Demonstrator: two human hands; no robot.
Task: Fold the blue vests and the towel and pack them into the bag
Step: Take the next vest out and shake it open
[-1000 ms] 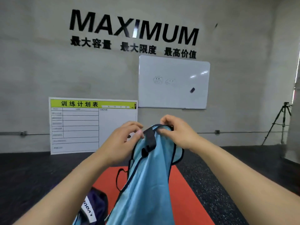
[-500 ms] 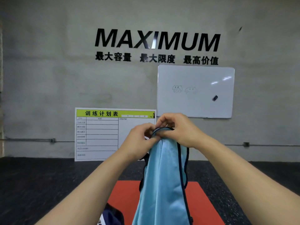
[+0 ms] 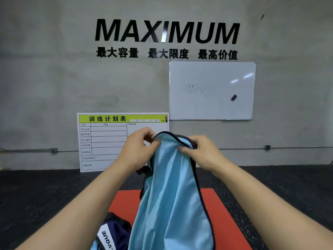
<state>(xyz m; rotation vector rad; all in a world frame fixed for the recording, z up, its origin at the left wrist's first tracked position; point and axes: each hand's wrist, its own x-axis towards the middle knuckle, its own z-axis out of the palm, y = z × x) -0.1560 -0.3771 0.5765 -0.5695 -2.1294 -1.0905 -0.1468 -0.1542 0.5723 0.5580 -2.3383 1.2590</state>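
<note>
A light blue vest [image 3: 173, 195] with dark navy trim hangs in front of me, held up at its top edge by both hands. My left hand [image 3: 138, 150] pinches the top on the left side. My right hand [image 3: 200, 152] pinches it on the right, thumb on the near face of the cloth. The vest drapes down over an orange mat [image 3: 124, 202]. A dark navy bag [image 3: 115, 230] with a white lettered stripe lies at the bottom left on the mat, partly hidden by the vest. No towel is in view.
Black speckled flooring [image 3: 45, 195] surrounds the mat. A grey wall stands ahead with large black lettering, a whiteboard [image 3: 212, 91] and a schedule board [image 3: 108, 141] leaning on the floor.
My hands have moved slightly apart along the vest's top edge, spreading the cloth wider. The view has shifted so the wall boards appear further right and the bag shows more.
</note>
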